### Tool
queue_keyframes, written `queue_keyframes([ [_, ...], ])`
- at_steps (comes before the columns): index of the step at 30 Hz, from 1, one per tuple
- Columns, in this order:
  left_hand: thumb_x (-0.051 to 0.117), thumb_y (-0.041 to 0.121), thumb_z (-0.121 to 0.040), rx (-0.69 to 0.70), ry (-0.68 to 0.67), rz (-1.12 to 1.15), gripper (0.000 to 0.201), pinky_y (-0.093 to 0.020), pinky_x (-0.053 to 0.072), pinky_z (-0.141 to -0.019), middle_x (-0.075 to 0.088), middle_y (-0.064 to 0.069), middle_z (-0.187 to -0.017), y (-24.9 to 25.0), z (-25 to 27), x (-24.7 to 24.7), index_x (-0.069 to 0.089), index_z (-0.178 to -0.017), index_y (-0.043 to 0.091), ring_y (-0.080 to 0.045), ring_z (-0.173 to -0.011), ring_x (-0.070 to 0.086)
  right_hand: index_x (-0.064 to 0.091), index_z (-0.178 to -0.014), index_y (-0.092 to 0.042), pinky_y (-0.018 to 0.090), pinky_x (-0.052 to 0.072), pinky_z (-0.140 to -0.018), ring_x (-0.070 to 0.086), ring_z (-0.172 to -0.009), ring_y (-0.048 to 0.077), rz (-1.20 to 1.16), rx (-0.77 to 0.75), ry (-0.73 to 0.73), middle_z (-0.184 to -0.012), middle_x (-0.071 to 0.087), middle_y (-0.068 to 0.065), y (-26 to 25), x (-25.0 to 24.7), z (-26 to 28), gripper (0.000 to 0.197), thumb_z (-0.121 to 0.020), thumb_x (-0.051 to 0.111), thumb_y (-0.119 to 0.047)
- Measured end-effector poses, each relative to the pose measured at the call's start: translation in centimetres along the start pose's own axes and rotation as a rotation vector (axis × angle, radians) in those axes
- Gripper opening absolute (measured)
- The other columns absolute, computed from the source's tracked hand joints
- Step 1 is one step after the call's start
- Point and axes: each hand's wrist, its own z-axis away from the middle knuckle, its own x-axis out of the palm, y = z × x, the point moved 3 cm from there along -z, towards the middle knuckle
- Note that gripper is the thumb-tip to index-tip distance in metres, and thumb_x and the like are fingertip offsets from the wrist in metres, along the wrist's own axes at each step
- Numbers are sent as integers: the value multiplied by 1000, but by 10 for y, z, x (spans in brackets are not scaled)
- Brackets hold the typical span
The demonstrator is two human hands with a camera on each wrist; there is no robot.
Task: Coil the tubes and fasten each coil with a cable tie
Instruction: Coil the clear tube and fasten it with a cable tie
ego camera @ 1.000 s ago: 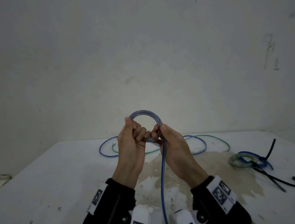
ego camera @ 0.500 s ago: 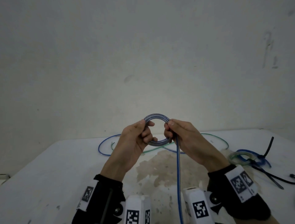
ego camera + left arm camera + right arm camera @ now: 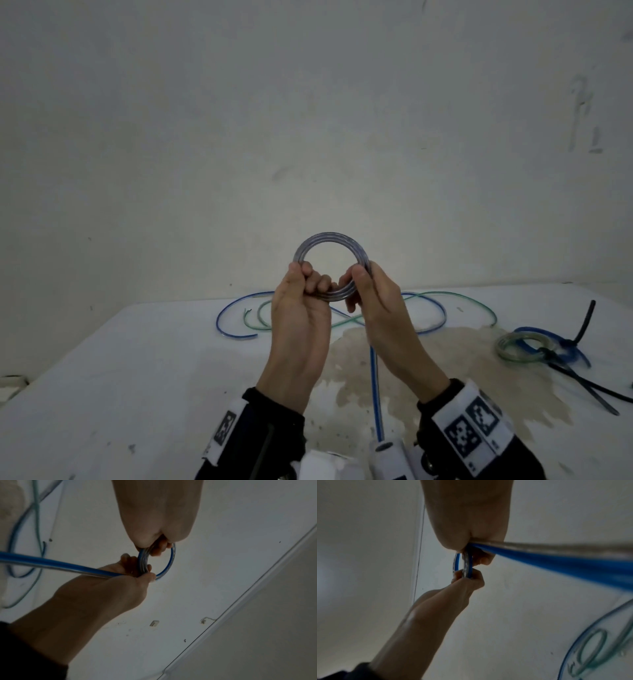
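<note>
A blue-striped clear tube (image 3: pixel 331 242) is wound into a small upright coil, gripped at its lower left and right sides; its free length (image 3: pixel 376 394) is trailed downward from the right-side grip.

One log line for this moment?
coiling blue tube | left hand, right hand grip coil | no tie yet | tied coil on table

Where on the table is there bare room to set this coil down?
The near-left table, left of the left hand and nearer than the loose tubes, is bare. The right side is crowded by the tied coils and cable ties.
</note>
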Motion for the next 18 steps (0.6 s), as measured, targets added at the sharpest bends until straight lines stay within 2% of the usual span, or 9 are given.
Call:
queue_keyframes([
  [3, 31, 17, -99, -31, -118, -136, 30, -26, 48, -76, 54, -1, -63, -3, 0, 2, 49, -76, 9, -16, -71, 55, 50, -78, -4, 28, 35, -57, 39, -58, 17, 94, -57, 35, -68, 44, 17, -2, -15, -8, 35, -100, 35, -26],
  [5, 33, 16, -97, -30, -189, -299, 29, -30, 49, -81, 62, -6, -72, 5, -3, 1, 55, -82, 6, -19, -77, 61, 50, -78, -3, 25, 34, -57, 39, -57, 11, 201, -110, 3, -66, 46, 9, -2, -25, -14, 39, -95, 32, -33],
  [7, 41, 19, -95, 92, -209, -524, 21, -30, 48, -84, 66, -8, -85, 20, -9, -6, 58, -95, 7, -19, -83, 65, 48, -77, -10, 17, 33, -57, 41, -58, 6, 345, -158, -85, -67, 45, -1, -2, -30, -16, 34, -93, 29, -34],
  [9, 45, 30, -90, 261, -247, -835, 24, -24, 46, -88, 66, -3, -98, 35, -14, -14, 55, -108, 18, -14, -93, 63, 41, -75, -22, 10, 34, -61, 43, -64, -2, 468, -173, -182, -72, 42, -5, -1, -29, -14, 25, -95, 28, -31],
  [10, 44, 34, -89, 312, -301, -975, 26, -21, 45, -87, 65, 0, -99, 38, -14, -14, 54, -109, 21, -12, -93, 62, 39, -75, -24, 9, 33, -63, 42, -65, -3, 504, -173, -230, -74, 40, -5, 0, -26, -13, 25, -98, 29, -27],
  [11, 42, 36, -90, 334, -365, -1089, 26, -19, 45, -83, 64, 0, -94, 39, -12, -13, 55, -106, 20, -11, -90, 60, 39, -76, -22, 10, 33, -64, 40, -66, -1, 531, -168, -280, -76, 39, -4, 2, -23, -11, 25, -100, 30, -24],
  [13, 41, 32, -93, 336, -472, -1240, 23, -21, 43, -70, 59, 2, -75, 33, -9, -9, 57, -88, 16, -10, -72, 55, 39, -80, -17, 13, 33, -64, 38, -66, 3, 572, -140, -374, -77, 37, -3, 5, -17, -7, 24, -100, 29, -24],
  [15, 43, 24, -97, 316, -483, -1312, 28, -24, 36, -60, 46, 6, -60, 26, -9, -8, 50, -70, 20, -8, -57, 41, 40, -79, -17, 13, 32, -62, 39, -66, 1, 562, -108, -426, -74, 38, -6, 5, -14, -5, 25, -100, 29, -25],
  [18, 43, 17, -97, 317, -426, -1243, 33, -21, 30, -56, 39, 9, -56, 24, -10, -9, 44, -65, 17, -5, -54, 34, 44, -73, -20, 16, 32, -59, 41, -61, 3, 401, -85, -382, -65, 47, -11, 1, -12, -6, 27, -99, 38, -21],
])
